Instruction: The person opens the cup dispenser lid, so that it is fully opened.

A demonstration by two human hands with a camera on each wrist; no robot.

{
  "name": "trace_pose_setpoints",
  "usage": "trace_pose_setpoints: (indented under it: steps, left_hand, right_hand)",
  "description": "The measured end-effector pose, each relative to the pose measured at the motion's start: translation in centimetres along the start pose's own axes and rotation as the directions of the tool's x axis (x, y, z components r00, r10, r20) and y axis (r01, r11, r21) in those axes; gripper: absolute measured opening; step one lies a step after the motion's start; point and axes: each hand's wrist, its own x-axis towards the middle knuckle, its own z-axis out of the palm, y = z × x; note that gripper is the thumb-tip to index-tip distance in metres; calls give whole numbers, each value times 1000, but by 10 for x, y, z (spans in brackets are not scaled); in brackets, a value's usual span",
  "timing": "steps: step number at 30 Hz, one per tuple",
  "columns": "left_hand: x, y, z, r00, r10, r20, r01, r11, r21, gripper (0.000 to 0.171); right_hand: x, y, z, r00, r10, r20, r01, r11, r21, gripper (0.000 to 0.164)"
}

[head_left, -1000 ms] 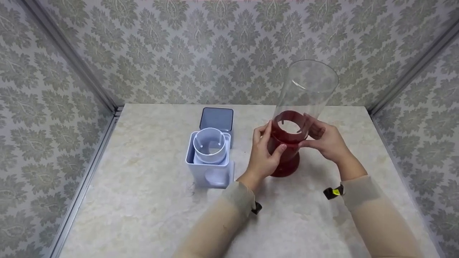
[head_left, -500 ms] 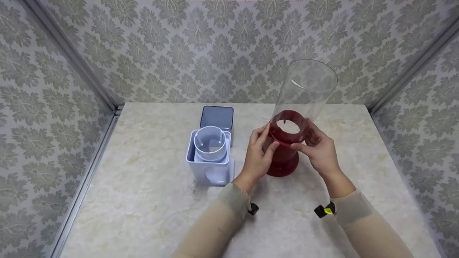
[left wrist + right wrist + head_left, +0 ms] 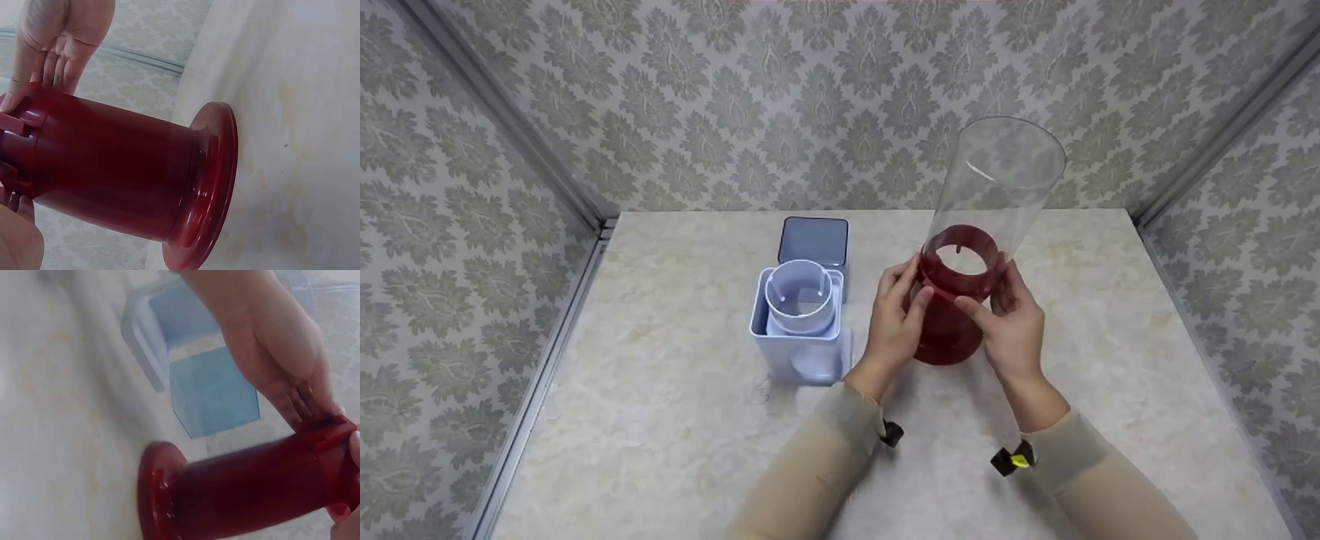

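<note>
A red cylinder with a flared round foot [image 3: 949, 349] stands upright in front of me, with a tall clear tube [image 3: 997, 180] rising from its top ring. My left hand [image 3: 896, 315] holds the cylinder's left side near the upper ring, thumb on the front. On the opposite side my right hand [image 3: 1016, 322] grips it at the same height, its thumb close to the left one. Raised red tabs [image 3: 14, 124] show at the ring between the hands in the left wrist view. The right wrist view shows the red body [image 3: 253, 484] and its foot; several fingertips are hidden behind the ring.
Left of the hands stands a pale blue plastic box [image 3: 802, 360] with a round open collar [image 3: 799, 300] inside it. Behind it is a clear blue-grey square container [image 3: 814, 240]. Patterned walls [image 3: 825, 97] enclose the marbled tabletop [image 3: 660, 420] at the back and sides.
My right hand has come left and nearer around the red cylinder, bringing its thumb closer to my left thumb. The red cylinder has shifted slightly left; the left hand keeps its hold.
</note>
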Motion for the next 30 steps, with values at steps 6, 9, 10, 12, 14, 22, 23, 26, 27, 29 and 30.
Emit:
trace_pose_setpoints:
  steps: [6,9,10,12,14,22,23,26,27,29,30]
  left_hand:
    - [-1,0,-1,1000,-15,-26,15,1000,-26,57]
    - [-2,3,-1,998,-38,-43,37,999,-32,55]
    - [-3,4,-1,998,-46,-52,44,998,-34,54]
    - [-5,7,1,995,-64,-74,61,997,-42,53]
    - [-7,10,3,992,-76,-100,74,997,-30,54]
    - [-14,21,22,981,-134,-143,133,991,-19,80]
    - [-15,21,24,980,-138,-146,136,990,-21,81]
    - [-15,19,28,976,-147,-161,145,989,-24,79]
    - [-16,19,29,974,-149,-168,148,989,-21,77]
    - [-16,17,28,972,-143,-186,142,990,-17,73]
    - [-16,16,28,971,-141,-194,141,990,-14,71]
  right_hand:
    - [-1,8,3,998,-61,-1,61,998,23,99]
    - [5,10,-5,997,-69,36,67,997,46,96]
    - [9,11,-9,996,-65,54,61,996,65,95]
    - [20,12,-18,993,-53,107,39,991,129,97]
    - [37,12,-30,979,-40,198,5,984,177,103]
    - [117,-19,-56,764,-74,641,-111,963,244,134]
    - [124,-24,-55,731,-93,676,-115,960,255,134]
    - [138,-36,-50,640,-149,754,-132,945,299,132]
    - [141,-38,-47,611,-174,772,-130,940,315,131]
    - [144,-40,-41,561,-204,802,-140,931,336,131]
    - [144,-40,-38,545,-216,810,-152,925,349,129]
